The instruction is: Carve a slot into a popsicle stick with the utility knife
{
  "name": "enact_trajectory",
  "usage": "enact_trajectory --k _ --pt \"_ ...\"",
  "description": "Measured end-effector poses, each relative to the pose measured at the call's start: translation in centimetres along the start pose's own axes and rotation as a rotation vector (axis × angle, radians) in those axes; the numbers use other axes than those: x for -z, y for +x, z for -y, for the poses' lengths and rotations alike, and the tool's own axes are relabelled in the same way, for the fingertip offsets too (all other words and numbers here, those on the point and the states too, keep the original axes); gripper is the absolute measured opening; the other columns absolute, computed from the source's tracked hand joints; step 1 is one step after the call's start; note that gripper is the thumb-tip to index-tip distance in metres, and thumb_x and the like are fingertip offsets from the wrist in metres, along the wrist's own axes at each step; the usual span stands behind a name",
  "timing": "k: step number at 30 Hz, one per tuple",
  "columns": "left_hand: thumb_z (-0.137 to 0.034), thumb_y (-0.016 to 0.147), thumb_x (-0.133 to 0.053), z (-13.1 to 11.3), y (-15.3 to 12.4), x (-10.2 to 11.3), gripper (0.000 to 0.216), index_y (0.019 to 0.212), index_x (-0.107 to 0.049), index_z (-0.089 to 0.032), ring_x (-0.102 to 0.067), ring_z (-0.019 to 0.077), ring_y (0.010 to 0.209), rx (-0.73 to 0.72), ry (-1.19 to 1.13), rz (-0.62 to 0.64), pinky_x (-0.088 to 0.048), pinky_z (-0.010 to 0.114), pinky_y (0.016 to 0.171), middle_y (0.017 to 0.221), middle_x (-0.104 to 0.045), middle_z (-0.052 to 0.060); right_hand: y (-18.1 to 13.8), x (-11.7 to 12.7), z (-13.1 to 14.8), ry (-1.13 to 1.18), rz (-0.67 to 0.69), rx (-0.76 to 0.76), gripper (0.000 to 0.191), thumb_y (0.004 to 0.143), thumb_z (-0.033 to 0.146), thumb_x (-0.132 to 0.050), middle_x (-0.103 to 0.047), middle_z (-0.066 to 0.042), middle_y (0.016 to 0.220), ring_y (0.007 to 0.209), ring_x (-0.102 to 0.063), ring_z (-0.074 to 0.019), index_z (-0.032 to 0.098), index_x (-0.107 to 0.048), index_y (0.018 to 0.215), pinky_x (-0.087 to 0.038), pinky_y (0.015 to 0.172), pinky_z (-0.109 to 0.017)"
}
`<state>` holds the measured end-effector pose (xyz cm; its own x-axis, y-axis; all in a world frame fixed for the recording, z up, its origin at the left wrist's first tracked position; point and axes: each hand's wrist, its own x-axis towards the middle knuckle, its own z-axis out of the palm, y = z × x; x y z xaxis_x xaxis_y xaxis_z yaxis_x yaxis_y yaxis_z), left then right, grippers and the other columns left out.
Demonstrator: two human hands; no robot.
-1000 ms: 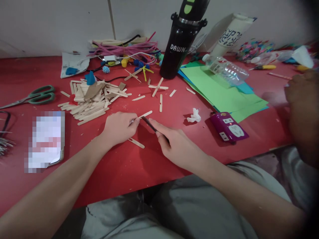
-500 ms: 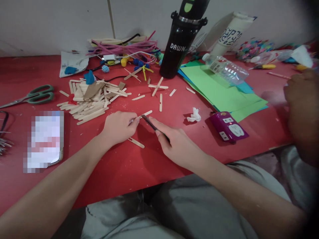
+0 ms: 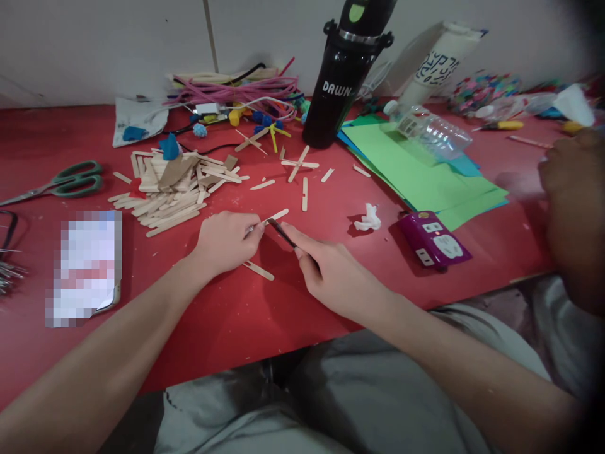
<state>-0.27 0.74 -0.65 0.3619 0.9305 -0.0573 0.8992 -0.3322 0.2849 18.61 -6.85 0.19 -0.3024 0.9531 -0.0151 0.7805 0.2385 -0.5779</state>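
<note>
My left hand [image 3: 230,241] is closed, pinching a wooden craft stick [image 3: 280,215] down on the red table; the stick's far end pokes out past the fingertips. My right hand [image 3: 331,268] grips a slim dark knife-like tool [image 3: 282,234], forefinger stretched along it. Its tip meets the stick right beside my left thumb. Most of the tool's handle is hidden in my palm. Just below my left hand lies another craft stick [image 3: 259,270] with a slot cut in it. Farther back, a notched stick [image 3: 305,194] and two crossed sticks [image 3: 299,165] rest on the table.
A heap of craft sticks [image 3: 174,195], green-handled scissors [image 3: 78,179] and a phone [image 3: 87,268] lie left. Behind stand a black tumbler [image 3: 338,94] and pipe cleaners [image 3: 231,91]. Green paper [image 3: 416,170], crumpled tissue [image 3: 368,218] and a purple socket box [image 3: 432,241] lie right, near another person's arm [image 3: 574,221].
The dark tool has tilted slightly at the stick with a small shift of my right hand. My left hand keeps its hold in the same place.
</note>
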Motion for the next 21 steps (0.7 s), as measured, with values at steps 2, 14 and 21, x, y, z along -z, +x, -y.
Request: enact_trajectory --k 2,14,21 --pt "-0.042 0.087 -0.038 -0.03 -0.01 0.00 0.035 0.062 -0.048 -0.020 -0.045 0.0160 0.060 0.001 0.000 0.000 -0.020 0.030 0.053 0.059 -0.053 0.002 0.02 0.02 -0.02 0.000 0.000 0.003 0.061 0.086 0.010 -0.038 -0.065 -0.005 0.080 0.062 -0.055 -0.0153 0.013 -0.039 0.147 -0.042 0.059 -0.027" --pt "-0.043 0.089 -0.038 -0.07 -0.01 0.15 0.037 0.065 -0.057 -0.021 -0.054 0.0185 0.065 -0.007 0.011 -0.001 -0.021 0.030 0.053 0.064 -0.061 0.004 -0.18 0.01 0.07 -0.042 0.003 0.005 0.061 0.085 0.010 -0.037 -0.063 -0.004 0.075 0.060 -0.052 -0.0157 0.012 -0.040 0.146 -0.040 0.056 -0.027" --pt "-0.042 0.088 -0.039 -0.13 -0.04 0.20 0.036 0.065 -0.058 -0.021 -0.053 0.0187 0.065 -0.008 0.005 0.010 -0.022 0.030 0.053 0.064 -0.061 0.004 -0.17 0.12 0.16 -0.036 0.003 0.004 0.061 0.085 0.009 -0.038 -0.067 -0.007 0.082 0.062 -0.056 -0.0156 0.012 -0.041 0.146 -0.042 0.058 -0.027"
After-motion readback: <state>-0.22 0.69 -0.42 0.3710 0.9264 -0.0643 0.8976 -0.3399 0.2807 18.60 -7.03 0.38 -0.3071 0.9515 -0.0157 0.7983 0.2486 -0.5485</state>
